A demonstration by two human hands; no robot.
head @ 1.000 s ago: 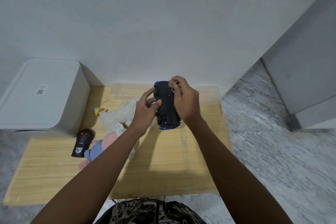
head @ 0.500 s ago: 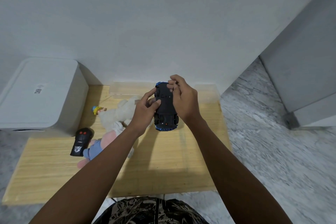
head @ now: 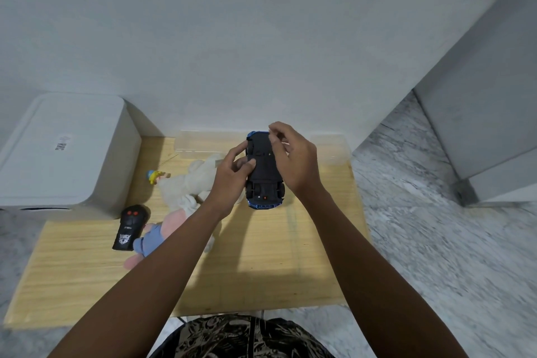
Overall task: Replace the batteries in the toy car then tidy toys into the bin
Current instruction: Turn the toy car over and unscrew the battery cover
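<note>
A white lidded plastic box [head: 62, 151] stands at the far left, against the light wooden desk [head: 261, 270]. On the desk lie a black remote control with red buttons [head: 129, 228], a small yellow-and-blue figure [head: 155, 176] and a white-and-pink plush toy [head: 186, 192]. The left hand [head: 229, 180] grips the blue toy car with black underside [head: 264, 171], held belly-up above the desk. The right hand [head: 296, 160] pinches at the car's underside with curled fingers [head: 274, 139]. A clear plastic bin [head: 331, 148] sits behind.

Light wooden table [head: 261, 270] against a white wall [head: 261, 38], grey marble floor [head: 436, 227], white lidded box [head: 64, 151] at left
</note>
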